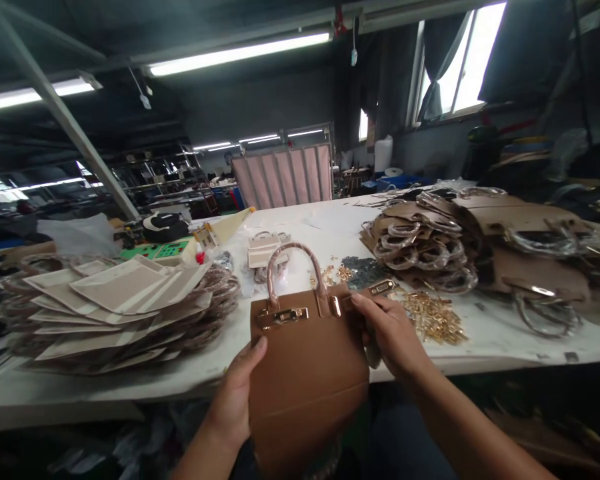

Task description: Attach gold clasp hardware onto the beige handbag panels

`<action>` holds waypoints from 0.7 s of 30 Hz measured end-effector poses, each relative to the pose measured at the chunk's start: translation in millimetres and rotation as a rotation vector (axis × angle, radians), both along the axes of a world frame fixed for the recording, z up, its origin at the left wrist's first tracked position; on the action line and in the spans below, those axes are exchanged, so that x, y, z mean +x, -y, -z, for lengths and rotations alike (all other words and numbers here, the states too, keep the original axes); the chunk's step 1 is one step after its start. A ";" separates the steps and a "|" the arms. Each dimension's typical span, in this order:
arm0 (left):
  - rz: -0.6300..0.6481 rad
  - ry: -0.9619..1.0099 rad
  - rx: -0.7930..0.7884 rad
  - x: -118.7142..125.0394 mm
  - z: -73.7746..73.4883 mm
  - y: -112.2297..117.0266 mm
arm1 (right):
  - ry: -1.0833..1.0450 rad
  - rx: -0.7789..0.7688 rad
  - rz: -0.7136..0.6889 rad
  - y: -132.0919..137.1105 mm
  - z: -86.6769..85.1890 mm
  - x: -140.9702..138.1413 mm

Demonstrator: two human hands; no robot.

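A brown handbag panel [305, 367] with a plastic-wrapped handle [295, 248] and gold metal fittings is held up in front of me, over the table's front edge. My left hand [237, 387] grips its left side, thumb on the front face and fingers hidden behind. At the upper right, my right hand [387, 327] pinches a brown strap [363, 297] that carries a gold buckle plate [381, 287] at its outer end. A gold turn-lock fitting [287, 316] sits below the handle's left foot.
Flat beige bag panels [120, 293] are stacked at the left. Brown panels with wrapped handles [420, 240] pile up at the right. Loose gold fittings [435, 317] lie near my right hand, with dark small pieces [365, 272] behind. The white table [200, 383] spans the view.
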State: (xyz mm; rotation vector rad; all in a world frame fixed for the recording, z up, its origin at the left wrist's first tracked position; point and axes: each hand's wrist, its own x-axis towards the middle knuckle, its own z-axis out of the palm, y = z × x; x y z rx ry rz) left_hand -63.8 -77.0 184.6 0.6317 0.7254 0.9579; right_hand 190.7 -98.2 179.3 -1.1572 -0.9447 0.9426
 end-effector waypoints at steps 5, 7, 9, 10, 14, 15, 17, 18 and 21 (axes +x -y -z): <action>-0.019 -0.155 0.164 1.8 11.3 -14.6 | 0.053 -0.041 0.015 -9.1 19.6 6.9; -0.052 -0.218 0.214 1.7 15.5 -19.0 | 0.066 -0.071 0.013 -11.1 23.9 7.5; -0.117 -0.265 0.256 2.2 20.7 -23.2 | 0.070 -0.110 -0.002 -12.8 25.7 6.6; -0.162 -0.281 0.276 2.8 23.8 -25.4 | 0.068 -0.132 -0.011 -13.8 26.2 5.8; -0.304 -0.298 0.369 8.8 40.3 -33.9 | 0.072 -0.184 -0.009 -19.1 32.5 4.9; -0.312 -0.296 0.393 11.1 46.3 -35.5 | 0.078 -0.190 -0.007 -20.7 36.1 5.7; -0.303 -0.289 0.411 16.0 61.4 -37.5 | 0.088 -0.206 -0.009 -24.2 46.6 9.1; -0.295 -0.291 0.400 18.7 70.6 -37.9 | 0.091 -0.220 -0.009 -25.8 53.6 11.5; -0.305 -0.307 0.302 26.6 102.7 -36.8 | 0.122 -0.300 -0.003 -29.8 81.5 20.5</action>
